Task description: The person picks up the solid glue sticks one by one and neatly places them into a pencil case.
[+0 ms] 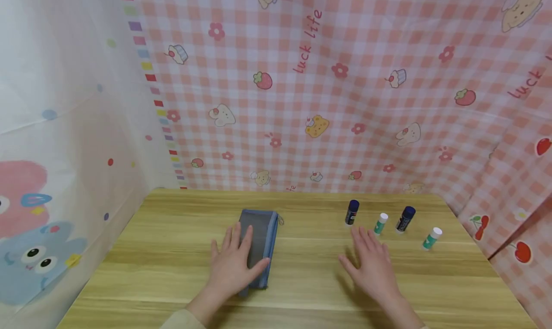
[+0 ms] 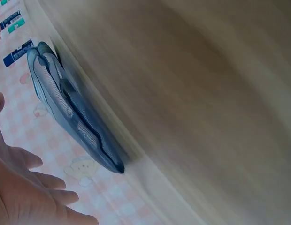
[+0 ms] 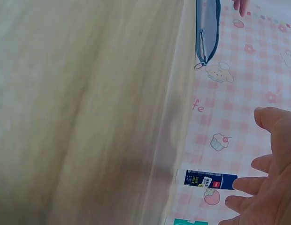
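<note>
A flat grey mesh zipper pouch (image 1: pixel 260 243) with blue edging lies on the table, left of the middle. Over its left side hovers my left hand (image 1: pixel 233 264), fingers spread and holding nothing; in the left wrist view a gap shows between this hand (image 2: pixel 33 192) and the pouch (image 2: pixel 75 108). My right hand (image 1: pixel 373 266) hangs above the table to the right, its fingers loosely extended and nothing in them. Just beyond its fingertips stand a navy glue stick (image 1: pixel 351 212) and a green glue stick with a white cap (image 1: pixel 381 223). The right wrist view shows the navy glue stick's label (image 3: pixel 202 179).
Farther right stand another navy glue stick (image 1: pixel 405 220) and another green one (image 1: pixel 432 238). The wooden table (image 1: pixel 172 233) ends at a pink checked cloth (image 1: pixel 293 142) at the back. A white patterned cloth (image 1: pixel 86 128) hangs on the left.
</note>
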Motion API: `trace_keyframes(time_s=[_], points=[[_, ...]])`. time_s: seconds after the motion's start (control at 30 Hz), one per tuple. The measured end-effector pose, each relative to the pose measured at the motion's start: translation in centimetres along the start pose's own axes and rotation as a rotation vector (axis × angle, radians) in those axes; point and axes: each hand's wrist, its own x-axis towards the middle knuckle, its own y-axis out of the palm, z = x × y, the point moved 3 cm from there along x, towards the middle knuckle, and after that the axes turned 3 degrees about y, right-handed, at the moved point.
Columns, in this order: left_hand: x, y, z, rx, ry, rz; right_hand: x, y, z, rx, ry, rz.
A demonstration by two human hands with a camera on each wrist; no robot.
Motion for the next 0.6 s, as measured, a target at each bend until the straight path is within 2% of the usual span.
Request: trace_keyframes(time_s=[0.33, 0.47, 0.6], points=[[0.7, -0.3, -1.7, 0.035, 0.041, -0.041, 0.4, -0.1, -0.4, 0.117, 0.041, -0.104], [1.0, -0.1, -2.1, 0.024, 0.044, -0.066, 0.5, -0.2, -0.4, 0.168, 0.095, -0.097], [1.4, 0.2, -2.5, 0.002, 0.030, -0.062, 0.8, -0.2, -0.4, 0.218, 0.165, -0.068]])
